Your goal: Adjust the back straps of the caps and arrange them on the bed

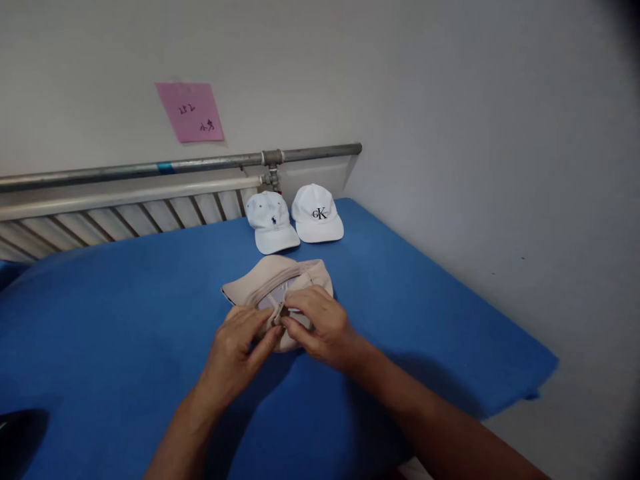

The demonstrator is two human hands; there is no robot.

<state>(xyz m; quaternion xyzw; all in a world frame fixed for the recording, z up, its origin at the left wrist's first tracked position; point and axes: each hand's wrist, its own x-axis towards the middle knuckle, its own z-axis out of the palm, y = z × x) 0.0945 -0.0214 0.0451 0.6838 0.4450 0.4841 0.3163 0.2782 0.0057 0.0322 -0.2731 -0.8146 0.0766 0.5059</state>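
Behind the fingers (265, 345), the left forearm (186, 423) and right forearm (425, 413) are bare. Pale, blurred cloth (417, 469) shows farther back from them, beside the right forearm.

A pink paper (193, 119) is hanging on the pale wall (475, 133), showing two lines of dark handwriting (187, 109), the upper reading 252. Below it, a grey metal pipe (215, 163) is running along the wall, with blue tape (165, 168) wrapping round it and a fitting (273, 158) joining it. A ribbed radiator (160, 215) is standing beneath. Near the far edge of the blue tabletop (125, 313), a white cap (264, 208) with a small dark emblem (274, 221) is sitting just beside a second white cap (313, 200), which is bearing dark letters (320, 213), a K the largest. A dark, blurred object (23, 437) is poking in at the lower left.
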